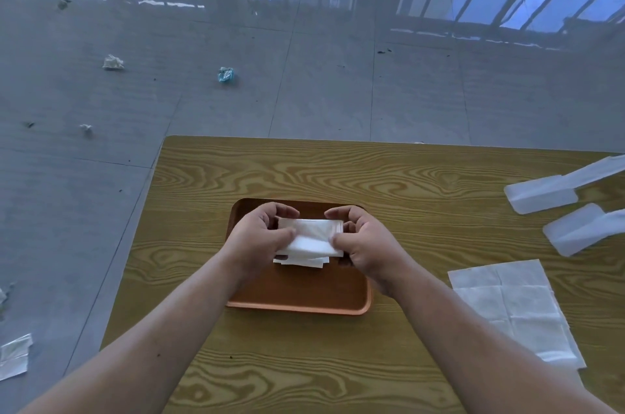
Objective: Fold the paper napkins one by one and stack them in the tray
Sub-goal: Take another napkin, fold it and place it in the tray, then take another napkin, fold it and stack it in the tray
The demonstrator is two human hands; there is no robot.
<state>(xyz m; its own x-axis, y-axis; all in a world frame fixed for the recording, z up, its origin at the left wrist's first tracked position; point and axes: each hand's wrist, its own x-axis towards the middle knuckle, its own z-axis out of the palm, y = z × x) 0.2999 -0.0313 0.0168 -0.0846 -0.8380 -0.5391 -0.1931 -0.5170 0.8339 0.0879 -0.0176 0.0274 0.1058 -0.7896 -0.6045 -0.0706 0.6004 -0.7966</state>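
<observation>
A brown tray [297, 295] sits on the wooden table, in the middle of the view. Over its far half I hold a folded white napkin [311, 236] between both hands. My left hand [260, 237] pinches its left edge and my right hand [363, 241] pinches its right edge, fingers curled over the top. Just beneath the held napkin, a small stack of folded napkins [302, 261] lies in the tray, partly hidden by it. A pile of unfolded white napkins [514, 305] lies flat on the table to the right.
Two clear plastic napkin wrappers [544, 193] [575, 231] lie at the table's right edge. The table's left edge [135, 237] drops off to a grey tiled floor scattered with crumpled paper scraps [113, 62].
</observation>
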